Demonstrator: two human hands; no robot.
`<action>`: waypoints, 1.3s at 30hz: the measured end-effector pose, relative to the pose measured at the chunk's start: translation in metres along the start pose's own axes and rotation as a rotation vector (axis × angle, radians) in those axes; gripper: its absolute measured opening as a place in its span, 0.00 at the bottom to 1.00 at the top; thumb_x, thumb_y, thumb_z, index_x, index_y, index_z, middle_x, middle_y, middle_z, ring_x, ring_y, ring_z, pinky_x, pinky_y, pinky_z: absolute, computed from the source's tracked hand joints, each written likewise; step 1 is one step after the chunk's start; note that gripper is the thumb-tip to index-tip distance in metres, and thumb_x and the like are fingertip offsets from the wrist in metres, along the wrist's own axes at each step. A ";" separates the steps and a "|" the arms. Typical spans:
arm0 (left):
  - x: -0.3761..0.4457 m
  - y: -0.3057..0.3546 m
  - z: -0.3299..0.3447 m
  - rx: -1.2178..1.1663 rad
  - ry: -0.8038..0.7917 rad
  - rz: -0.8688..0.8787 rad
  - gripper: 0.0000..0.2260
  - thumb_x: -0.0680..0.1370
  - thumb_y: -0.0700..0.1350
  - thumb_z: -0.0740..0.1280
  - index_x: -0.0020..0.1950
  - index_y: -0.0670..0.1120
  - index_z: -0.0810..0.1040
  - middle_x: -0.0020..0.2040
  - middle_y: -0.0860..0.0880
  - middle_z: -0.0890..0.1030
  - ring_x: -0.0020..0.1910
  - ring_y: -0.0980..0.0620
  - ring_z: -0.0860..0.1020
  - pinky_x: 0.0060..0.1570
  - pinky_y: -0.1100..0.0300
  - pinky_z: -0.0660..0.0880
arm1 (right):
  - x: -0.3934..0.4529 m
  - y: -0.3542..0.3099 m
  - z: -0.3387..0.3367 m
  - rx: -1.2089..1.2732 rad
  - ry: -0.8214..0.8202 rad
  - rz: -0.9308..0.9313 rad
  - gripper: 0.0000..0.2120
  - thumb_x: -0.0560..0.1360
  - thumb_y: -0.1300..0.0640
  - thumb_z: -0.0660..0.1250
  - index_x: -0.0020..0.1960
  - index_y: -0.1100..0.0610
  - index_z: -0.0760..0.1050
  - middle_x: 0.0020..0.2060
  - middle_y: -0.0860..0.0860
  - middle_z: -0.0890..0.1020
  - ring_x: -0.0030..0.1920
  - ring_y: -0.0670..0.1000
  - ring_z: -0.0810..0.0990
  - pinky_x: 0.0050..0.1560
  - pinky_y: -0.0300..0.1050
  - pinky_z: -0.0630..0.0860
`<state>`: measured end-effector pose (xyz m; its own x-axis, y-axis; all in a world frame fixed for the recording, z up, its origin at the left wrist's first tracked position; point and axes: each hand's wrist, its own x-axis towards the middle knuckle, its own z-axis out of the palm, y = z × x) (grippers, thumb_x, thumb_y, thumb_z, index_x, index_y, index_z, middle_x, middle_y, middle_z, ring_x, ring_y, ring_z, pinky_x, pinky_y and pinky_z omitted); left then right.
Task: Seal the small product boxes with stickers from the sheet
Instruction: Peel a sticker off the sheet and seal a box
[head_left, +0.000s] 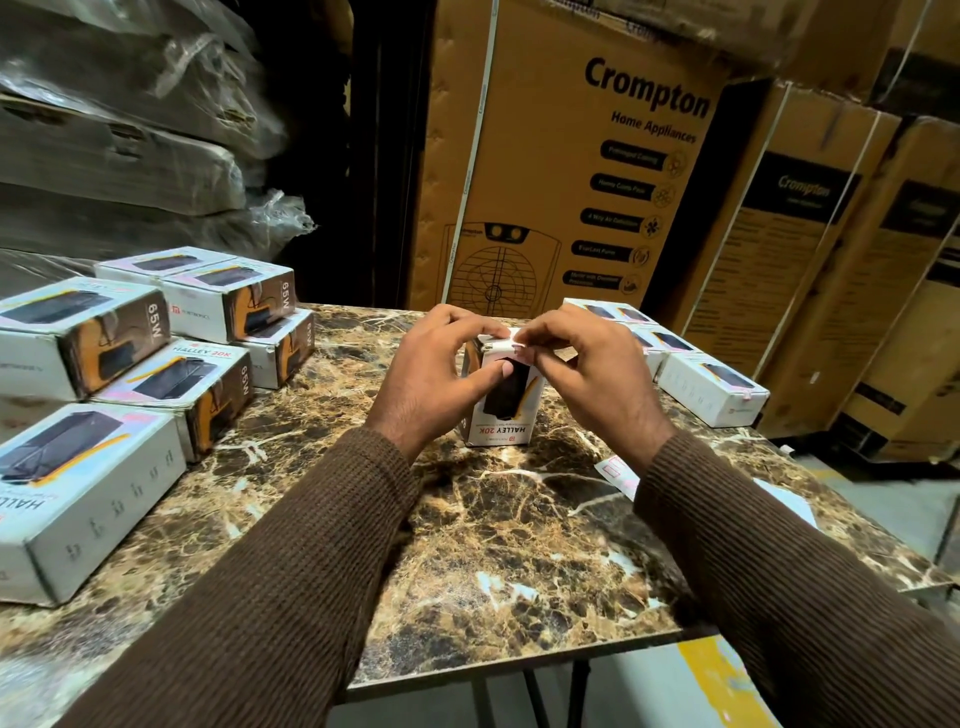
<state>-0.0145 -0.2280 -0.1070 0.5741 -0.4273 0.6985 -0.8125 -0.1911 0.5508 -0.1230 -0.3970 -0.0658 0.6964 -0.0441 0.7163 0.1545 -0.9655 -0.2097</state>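
Note:
A small white product box (506, 410) marked "HALLEY 20K" stands on end in the middle of the marble-patterned table (498, 545). My left hand (436, 374) grips it, fingers curled over the top and thumb on its front face. My right hand (587, 364) pinches a small sticker (511, 340) at the box's top edge. The sticker sheet (618, 470) lies on the table to the right, mostly hidden behind my right wrist.
Several stacked product boxes (130, 353) fill the table's left side. A few more boxes (711, 387) lie in a row at the far right. Large Crompton cartons (571, 171) stand behind and to the right. Plastic-wrapped bundles (119, 130) are piled at the back left.

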 end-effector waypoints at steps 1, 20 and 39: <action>0.000 0.000 0.000 0.004 -0.002 -0.001 0.15 0.77 0.53 0.76 0.63 0.54 0.83 0.60 0.54 0.78 0.62 0.55 0.75 0.60 0.56 0.72 | 0.000 0.000 0.000 0.016 0.003 0.001 0.05 0.80 0.55 0.73 0.55 0.51 0.84 0.47 0.42 0.83 0.50 0.41 0.81 0.51 0.44 0.82; 0.000 -0.001 0.000 0.012 -0.007 -0.011 0.14 0.77 0.52 0.76 0.63 0.56 0.83 0.60 0.56 0.78 0.62 0.57 0.75 0.60 0.58 0.71 | -0.008 -0.002 0.010 0.098 0.062 -0.004 0.06 0.79 0.60 0.73 0.53 0.52 0.85 0.47 0.45 0.81 0.51 0.46 0.79 0.50 0.47 0.81; -0.003 -0.003 -0.002 0.063 0.040 -0.251 0.12 0.80 0.54 0.72 0.54 0.48 0.73 0.49 0.53 0.79 0.46 0.56 0.78 0.40 0.63 0.72 | -0.040 0.008 0.032 0.399 -0.073 0.407 0.04 0.81 0.55 0.70 0.53 0.52 0.75 0.51 0.46 0.80 0.52 0.46 0.81 0.51 0.45 0.80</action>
<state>-0.0135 -0.2246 -0.1103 0.7610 -0.3245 0.5617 -0.6481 -0.3423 0.6803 -0.1275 -0.3951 -0.1179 0.7994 -0.3609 0.4804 0.1060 -0.7022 -0.7041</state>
